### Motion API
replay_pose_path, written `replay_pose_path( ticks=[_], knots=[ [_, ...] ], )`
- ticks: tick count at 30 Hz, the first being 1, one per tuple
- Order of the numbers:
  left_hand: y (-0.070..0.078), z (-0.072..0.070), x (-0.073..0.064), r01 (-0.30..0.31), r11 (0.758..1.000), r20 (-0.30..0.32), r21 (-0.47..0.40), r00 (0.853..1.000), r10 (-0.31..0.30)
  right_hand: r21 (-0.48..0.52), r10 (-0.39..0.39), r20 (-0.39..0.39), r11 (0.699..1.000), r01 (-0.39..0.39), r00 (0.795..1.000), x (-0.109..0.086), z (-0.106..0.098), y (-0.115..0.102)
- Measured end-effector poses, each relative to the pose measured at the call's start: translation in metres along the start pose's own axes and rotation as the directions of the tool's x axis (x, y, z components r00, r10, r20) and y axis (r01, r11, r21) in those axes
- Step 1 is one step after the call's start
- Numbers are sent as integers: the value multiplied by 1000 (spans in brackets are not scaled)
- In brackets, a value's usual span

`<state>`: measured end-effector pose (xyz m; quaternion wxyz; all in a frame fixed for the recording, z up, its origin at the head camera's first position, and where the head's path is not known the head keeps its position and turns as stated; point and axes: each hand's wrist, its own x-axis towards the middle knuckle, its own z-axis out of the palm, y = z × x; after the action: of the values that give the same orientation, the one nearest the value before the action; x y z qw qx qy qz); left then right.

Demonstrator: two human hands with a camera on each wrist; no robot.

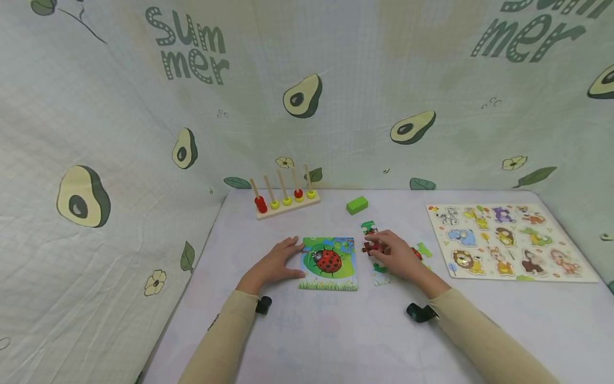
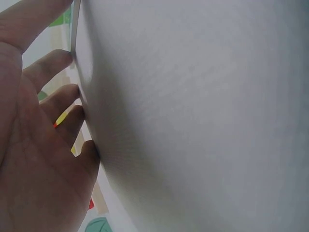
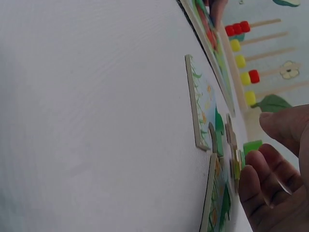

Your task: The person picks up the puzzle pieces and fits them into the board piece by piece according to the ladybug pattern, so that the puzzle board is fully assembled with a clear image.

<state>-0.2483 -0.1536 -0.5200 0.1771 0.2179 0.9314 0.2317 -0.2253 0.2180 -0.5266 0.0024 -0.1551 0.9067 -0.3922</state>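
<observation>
A square ladybug picture board (image 1: 329,262) lies flat on the table. At its left edge rests my left hand (image 1: 278,261), its thumb and index finger spread and touching the board's side. In the left wrist view the fingers (image 2: 53,67) are extended and hold nothing. To the right of the board, my right hand (image 1: 393,253) hovers over loose jigsaw pieces, fingertips close to a dark red piece (image 1: 369,247). The right wrist view shows a gap between thumb (image 3: 280,123) and fingers, with no piece visible there. A grassy piece (image 3: 205,106) lies nearby; the hand partly hides others.
Behind the board stands a wooden peg stand (image 1: 288,207) with red and yellow beads. A green block (image 1: 357,205) sits right of it. An animal picture board (image 1: 510,242) lies at the right. More pieces (image 1: 424,249) lie beyond the right wrist. A printed cloth (image 1: 355,149) hangs behind.
</observation>
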Motion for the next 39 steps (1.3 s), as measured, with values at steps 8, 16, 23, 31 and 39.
replay_pose_path(
  ticks=[8, 16, 23, 31, 39],
  knots=[
    [0, 1, 0, -9, 1000, -1, 7, 1000, 9, -21, 19, -13, 1000, -20, 1000, -11, -10, 9],
    [0, 0, 0, -7, 1000, 4, 17, 1000, 7, -42, 24, -24, 999, -25, 999, -18, -17, 13],
    [1, 0, -1, -8, 1000, -8, 15, 1000, 8, -47, 23, -28, 999, -24, 999, -20, -19, 15],
    [1, 0, -1, -9, 1000, 1, 22, 1000, 9, -52, 22, -21, 998, -23, 1000, -22, -20, 16],
    [1, 0, -1, -12, 1000, -9, 12, 1000, 12, -49, 32, -11, 998, -32, 999, -22, -21, 17]
  ],
)
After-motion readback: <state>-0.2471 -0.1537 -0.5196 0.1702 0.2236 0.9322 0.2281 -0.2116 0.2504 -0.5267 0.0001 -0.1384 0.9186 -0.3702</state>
